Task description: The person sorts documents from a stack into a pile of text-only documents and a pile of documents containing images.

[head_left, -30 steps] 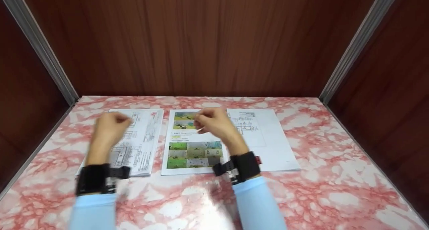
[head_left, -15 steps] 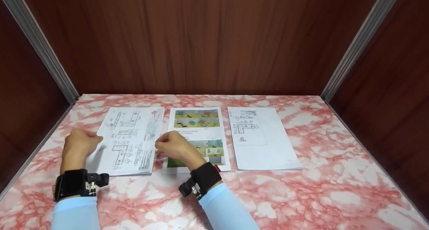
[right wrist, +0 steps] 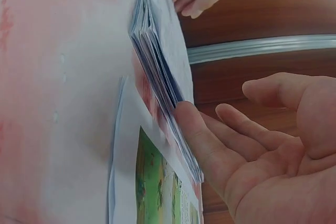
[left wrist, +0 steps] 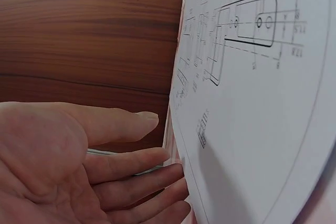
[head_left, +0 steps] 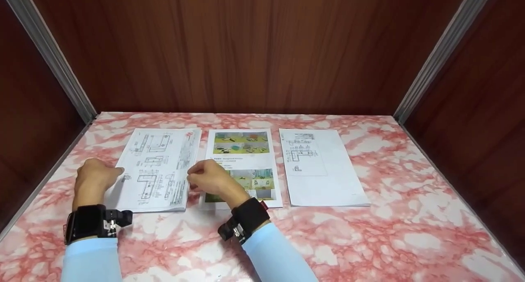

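A thick stack of paper sheets, its top one printed with technical drawings, lies at the left of the table. My left hand is at its left edge; in the left wrist view the fingers extend straight to the paper's side, thumb apart. Along the stack's right edge is my right hand, with its little-finger side against the layered edges in the right wrist view. Its fingers are loosely bent, with nothing between them and the thumb.
Just right of the stack lies a sheet with colour photos, partly covered by my right hand. Farther right is another sheet with a small drawing. Brown wooden panels enclose the marbled red-and-white table at the back and sides.
Both hands have come down and to the left, from above the papers to either side of the left stack. Over the last half second they have hardly moved.
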The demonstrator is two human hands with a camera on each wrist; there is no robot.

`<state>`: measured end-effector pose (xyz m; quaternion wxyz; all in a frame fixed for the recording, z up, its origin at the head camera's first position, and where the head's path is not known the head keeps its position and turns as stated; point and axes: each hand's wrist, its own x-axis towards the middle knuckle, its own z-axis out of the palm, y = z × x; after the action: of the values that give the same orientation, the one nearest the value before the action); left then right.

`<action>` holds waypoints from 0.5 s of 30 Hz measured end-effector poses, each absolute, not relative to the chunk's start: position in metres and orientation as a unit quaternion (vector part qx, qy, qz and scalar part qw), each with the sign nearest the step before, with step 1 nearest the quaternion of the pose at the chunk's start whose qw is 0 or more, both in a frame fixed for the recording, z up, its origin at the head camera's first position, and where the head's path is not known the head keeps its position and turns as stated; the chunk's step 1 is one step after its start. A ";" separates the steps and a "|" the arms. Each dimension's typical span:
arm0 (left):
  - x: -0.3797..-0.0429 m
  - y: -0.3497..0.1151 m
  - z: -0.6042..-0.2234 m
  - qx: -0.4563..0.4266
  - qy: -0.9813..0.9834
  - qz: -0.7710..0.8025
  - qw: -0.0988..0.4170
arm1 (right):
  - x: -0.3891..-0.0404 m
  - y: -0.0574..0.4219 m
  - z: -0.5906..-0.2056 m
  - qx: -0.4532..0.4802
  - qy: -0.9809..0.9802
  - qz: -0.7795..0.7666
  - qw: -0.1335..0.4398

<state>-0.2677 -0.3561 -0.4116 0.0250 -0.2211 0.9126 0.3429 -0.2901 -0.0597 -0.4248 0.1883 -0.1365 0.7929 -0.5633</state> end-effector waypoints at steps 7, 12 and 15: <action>-0.266 -0.356 -0.407 -0.222 0.914 0.339 0.028 | -0.291 -0.060 -0.424 -0.155 0.783 -0.571 0.190; -0.264 -0.356 -0.406 -0.219 0.914 0.340 0.028 | -0.289 -0.058 -0.423 -0.164 0.773 -0.576 0.210; -0.263 -0.357 -0.405 -0.222 0.914 0.337 0.031 | -0.289 -0.056 -0.423 -0.174 0.772 -0.574 0.210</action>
<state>-0.2627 -0.3566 -0.4050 0.0311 -0.2223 0.9144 0.3368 -0.2893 -0.0562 -0.4229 0.2104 -0.1737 0.7723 -0.5738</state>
